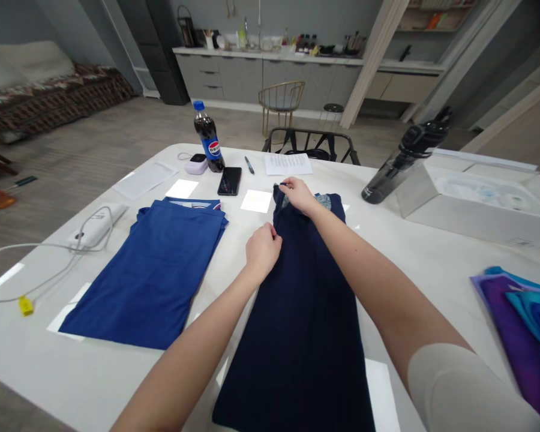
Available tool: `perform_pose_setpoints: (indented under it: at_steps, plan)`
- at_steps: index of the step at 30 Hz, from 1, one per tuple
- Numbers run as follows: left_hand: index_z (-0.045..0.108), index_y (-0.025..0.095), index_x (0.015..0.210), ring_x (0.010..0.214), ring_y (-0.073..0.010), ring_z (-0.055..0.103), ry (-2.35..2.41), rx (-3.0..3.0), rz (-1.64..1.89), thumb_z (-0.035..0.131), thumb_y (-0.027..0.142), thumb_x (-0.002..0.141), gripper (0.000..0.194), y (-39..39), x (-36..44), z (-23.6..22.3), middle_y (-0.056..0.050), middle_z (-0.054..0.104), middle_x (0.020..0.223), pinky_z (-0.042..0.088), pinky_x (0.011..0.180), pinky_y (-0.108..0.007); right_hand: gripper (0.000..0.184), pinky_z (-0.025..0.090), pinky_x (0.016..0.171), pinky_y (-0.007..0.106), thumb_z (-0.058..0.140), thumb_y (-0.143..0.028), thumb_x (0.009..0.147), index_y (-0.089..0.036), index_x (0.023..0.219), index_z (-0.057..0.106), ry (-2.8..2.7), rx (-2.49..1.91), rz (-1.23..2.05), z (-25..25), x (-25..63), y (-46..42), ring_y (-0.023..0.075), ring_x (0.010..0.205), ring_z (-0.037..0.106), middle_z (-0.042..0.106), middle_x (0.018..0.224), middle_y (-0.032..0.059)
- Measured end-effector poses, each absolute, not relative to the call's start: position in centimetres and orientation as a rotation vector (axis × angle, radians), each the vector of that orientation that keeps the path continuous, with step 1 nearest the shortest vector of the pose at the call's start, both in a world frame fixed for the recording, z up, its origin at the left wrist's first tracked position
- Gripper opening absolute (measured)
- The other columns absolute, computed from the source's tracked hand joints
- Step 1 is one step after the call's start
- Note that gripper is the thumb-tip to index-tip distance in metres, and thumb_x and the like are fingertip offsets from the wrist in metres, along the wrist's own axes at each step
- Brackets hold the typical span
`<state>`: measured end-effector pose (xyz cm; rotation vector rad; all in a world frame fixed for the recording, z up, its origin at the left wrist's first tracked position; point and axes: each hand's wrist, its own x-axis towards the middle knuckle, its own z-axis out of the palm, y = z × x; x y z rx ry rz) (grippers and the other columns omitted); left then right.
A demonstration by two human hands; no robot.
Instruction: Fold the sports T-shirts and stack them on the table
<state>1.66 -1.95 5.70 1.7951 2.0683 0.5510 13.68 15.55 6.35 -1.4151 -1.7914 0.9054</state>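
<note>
A dark navy garment (310,312), folded lengthwise, lies on the white table in front of me. Patterned grey-green fabric shows at its far end. My left hand (263,249) is closed in a pinch on the garment's left edge. Farther up, the fingers of my right hand (298,195) grip its far left corner. To the left rests a folded blue garment (155,270) with a striped, light-coloured collar area at its far end; neither hand touches it.
Beyond the garments stand a cola bottle (209,138), a phone (229,181), a pen (249,165) and papers (288,164). A dark water bottle (402,159) and white box (472,204) are at right, near purple-blue clothing (513,318). A power strip (96,225) with cable lies left.
</note>
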Motion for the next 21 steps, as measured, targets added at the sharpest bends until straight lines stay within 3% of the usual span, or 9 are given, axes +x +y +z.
perform_pose_setpoints:
  at_steps: [4, 8, 10, 13, 18, 21]
  plan:
    - [0.056, 0.021, 0.112, 0.09, -0.0241, 0.065, 1.909, 2.095, 0.717, 0.047, 0.01, 0.093, 0.023, -3.0, 6.0, 7.3, -0.01, 0.067, 0.106, 0.05, 0.078, -0.036, 0.016, 0.038, 0.055, 0.021, 0.066, -0.025, 0.087, -0.017, 0.1, 0.064, -1.466, -1.275, 1.152, 8.1, 21.6, 15.0, 0.0102, 0.061, 0.05, 0.056, 0.073, -0.0028]
    - [0.051, 0.018, 0.128, 0.101, -0.0267, 0.065, 1.749, 2.328, 0.512, 0.043, 0.003, 0.093, 0.039, -4.1, 10.9, 7.0, -0.014, 0.063, 0.113, 0.052, 0.08, -0.036, 0.018, 0.035, 0.051, 0.02, 0.068, -0.023, 0.084, -0.018, 0.102, 0.065, -1.302, -1.515, 1.128, 7.4, 27.8, 13.8, 0.0095, 0.056, 0.047, 0.055, 0.071, -0.0031]
    - [0.048, 0.015, 0.134, 0.099, -0.028, 0.067, 1.756, 2.339, 0.379, 0.045, 0.004, 0.092, 0.044, -4.7, 12.4, 6.5, -0.015, 0.063, 0.112, 0.053, 0.077, -0.036, 0.019, 0.04, 0.054, 0.022, 0.066, -0.025, 0.086, -0.017, 0.103, 0.064, -1.246, -1.702, 1.028, 6.3, 29.5, 13.2, 0.0109, 0.057, 0.048, 0.056, 0.071, -0.0018]
    - [0.052, 0.013, 0.128, 0.094, -0.028, 0.07, 1.814, 2.282, 0.269, 0.045, 0.009, 0.094, 0.035, -5.7, 13.1, 5.9, -0.016, 0.065, 0.109, 0.054, 0.073, -0.036, 0.027, 0.048, 0.066, 0.029, 0.066, -0.036, 0.088, -0.016, 0.107, 0.063, -1.199, -1.82, 0.883, 4.5, 30.4, 12.0, 0.016, 0.068, 0.056, 0.062, 0.08, 0.0032]
    - [0.055, 0.016, 0.118, 0.087, -0.0288, 0.073, 1.843, 2.214, 0.191, 0.049, 0.018, 0.094, 0.025, -7.3, 12.1, 6.0, -0.014, 0.069, 0.103, 0.055, 0.072, -0.037, 0.056, 0.049, 0.089, 0.041, 0.071, -0.055, 0.084, -0.021, 0.127, 0.061, -1.642, -1.915, 0.444, 3.5, 29.4, 8.7, 0.0284, 0.099, 0.063, 0.062, 0.117, 0.0133]
    - [0.055, 0.017, 0.12, 0.088, -0.0301, 0.074, 1.853, 2.185, 0.126, 0.05, 0.022, 0.095, 0.027, -8.5, 11.4, 6.4, -0.014, 0.072, 0.1, 0.055, 0.074, -0.039, 0.042, 0.048, 0.092, 0.045, 0.065, -0.044, 0.091, -0.024, 0.129, 0.063, -1.932, -1.867, 0.23, 3.9, 28.7, 5.7, 0.0316, 0.107, 0.062, 0.058, 0.126, 0.0144]
